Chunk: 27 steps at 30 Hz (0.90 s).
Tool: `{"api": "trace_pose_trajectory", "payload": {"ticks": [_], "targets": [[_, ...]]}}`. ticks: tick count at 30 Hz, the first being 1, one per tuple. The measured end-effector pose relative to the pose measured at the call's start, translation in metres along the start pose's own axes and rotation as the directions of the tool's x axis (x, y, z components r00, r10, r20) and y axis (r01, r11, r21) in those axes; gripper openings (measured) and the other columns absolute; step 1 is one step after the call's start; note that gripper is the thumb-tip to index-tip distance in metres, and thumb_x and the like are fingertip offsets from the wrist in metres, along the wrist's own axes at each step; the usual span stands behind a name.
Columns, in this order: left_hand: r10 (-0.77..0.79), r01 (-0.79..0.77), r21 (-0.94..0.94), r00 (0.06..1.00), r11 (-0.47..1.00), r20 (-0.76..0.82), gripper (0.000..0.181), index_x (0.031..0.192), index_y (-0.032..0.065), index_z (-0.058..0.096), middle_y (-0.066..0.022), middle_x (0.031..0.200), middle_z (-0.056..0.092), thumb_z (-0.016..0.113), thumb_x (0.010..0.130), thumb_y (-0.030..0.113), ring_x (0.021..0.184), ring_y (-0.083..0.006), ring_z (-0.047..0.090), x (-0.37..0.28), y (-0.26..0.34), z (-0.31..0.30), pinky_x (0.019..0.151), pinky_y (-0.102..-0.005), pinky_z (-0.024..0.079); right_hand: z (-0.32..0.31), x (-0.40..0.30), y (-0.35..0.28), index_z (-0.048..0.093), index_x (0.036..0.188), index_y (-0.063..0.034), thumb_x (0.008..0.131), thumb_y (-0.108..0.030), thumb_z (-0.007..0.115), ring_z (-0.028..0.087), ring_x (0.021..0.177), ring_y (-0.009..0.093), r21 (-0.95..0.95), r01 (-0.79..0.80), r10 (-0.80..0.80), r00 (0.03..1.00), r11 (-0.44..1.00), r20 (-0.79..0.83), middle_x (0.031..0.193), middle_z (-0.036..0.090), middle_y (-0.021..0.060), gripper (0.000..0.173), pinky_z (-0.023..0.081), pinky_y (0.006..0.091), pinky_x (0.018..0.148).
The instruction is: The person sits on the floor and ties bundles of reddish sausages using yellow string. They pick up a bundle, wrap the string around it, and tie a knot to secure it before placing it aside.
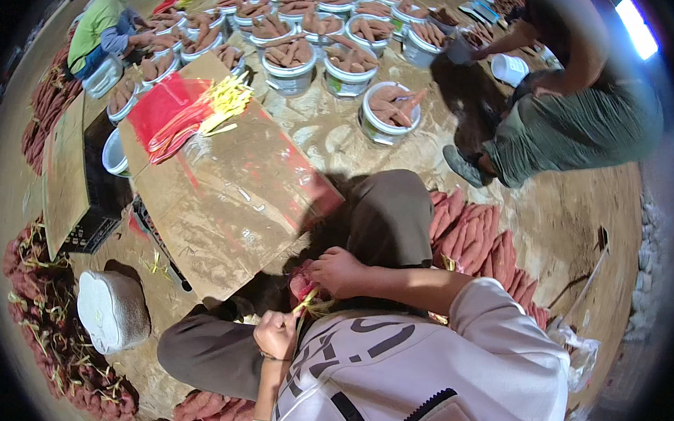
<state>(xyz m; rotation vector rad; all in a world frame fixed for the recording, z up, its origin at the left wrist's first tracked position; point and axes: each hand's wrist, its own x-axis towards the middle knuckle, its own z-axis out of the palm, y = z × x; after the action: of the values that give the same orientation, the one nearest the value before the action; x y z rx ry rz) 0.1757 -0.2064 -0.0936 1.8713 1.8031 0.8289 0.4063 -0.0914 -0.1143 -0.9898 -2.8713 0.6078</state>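
Between my knees is a red mesh bag of sweet potatoes (300, 283), with a yellow tie (306, 301) at its gathered neck. My left hand (275, 333) is closed on the yellow tie, just below the bag. Against the bag's upper right side, my right hand (337, 273) grips the mesh near the neck. The lower part of the bag is hidden by my hand and clothing. In front of me lies a cardboard sheet (227, 217), bearing a stack of empty red mesh bags (172, 113) and a bundle of yellow ties (223, 104).
Buckets of sweet potatoes (389, 114) stand ahead. Filled mesh bags lie at the right (477, 236), left (62, 354) and lower left (211, 418). A white foam block (111, 311) sits left. One person (574, 115) bends at right; another (98, 37) sits far left.
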Motion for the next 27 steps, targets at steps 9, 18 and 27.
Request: {"api": "trace_pose_trajectory", "payload": {"ticks": [9,18,27], "targets": [[-0.793,0.789,-0.560,0.501,0.253,0.346,0.063,0.129,-0.0031,0.056,-0.0124,0.120,0.062,0.057,0.099,0.053,0.099,-0.0236,0.060,-0.019,-0.090,0.077,0.089,-0.0387,0.049,0.083,0.042,0.029,0.060,0.122,0.0066,0.090,-0.052,0.064,0.068,0.104,0.036,0.476,-0.811,0.611,0.575,0.340,0.544,0.118,0.067,0.0219,0.067,0.055,0.0454,0.088],[-0.132,0.690,-0.305,0.293,-0.657,0.947,0.061,0.137,0.0008,0.053,-0.0214,0.124,0.066,0.041,0.104,0.050,0.110,-0.0380,0.066,-0.035,-0.177,0.191,0.096,-0.0507,0.054,0.146,0.063,0.023,0.071,0.106,-0.0102,0.091,-0.042,0.069,0.071,0.071,0.021,0.428,-0.773,-0.031,0.498,-0.468,0.867,0.089,0.074,0.0078,0.035,0.060,0.0334,0.066],[-0.471,0.801,-0.511,0.597,0.311,0.649,0.097,0.145,-0.0072,0.044,-0.0204,0.140,0.057,0.081,0.075,0.050,0.124,-0.0297,0.059,-0.019,-0.122,0.188,0.105,-0.0382,0.047,0.121,-0.050,0.022,0.058,0.128,-0.0041,0.088,-0.022,0.063,0.066,0.107,0.028,0.679,-0.393,0.183,0.770,-0.620,0.612,0.115,0.069,0.0123,0.044,0.052,0.0427,0.100]]}}
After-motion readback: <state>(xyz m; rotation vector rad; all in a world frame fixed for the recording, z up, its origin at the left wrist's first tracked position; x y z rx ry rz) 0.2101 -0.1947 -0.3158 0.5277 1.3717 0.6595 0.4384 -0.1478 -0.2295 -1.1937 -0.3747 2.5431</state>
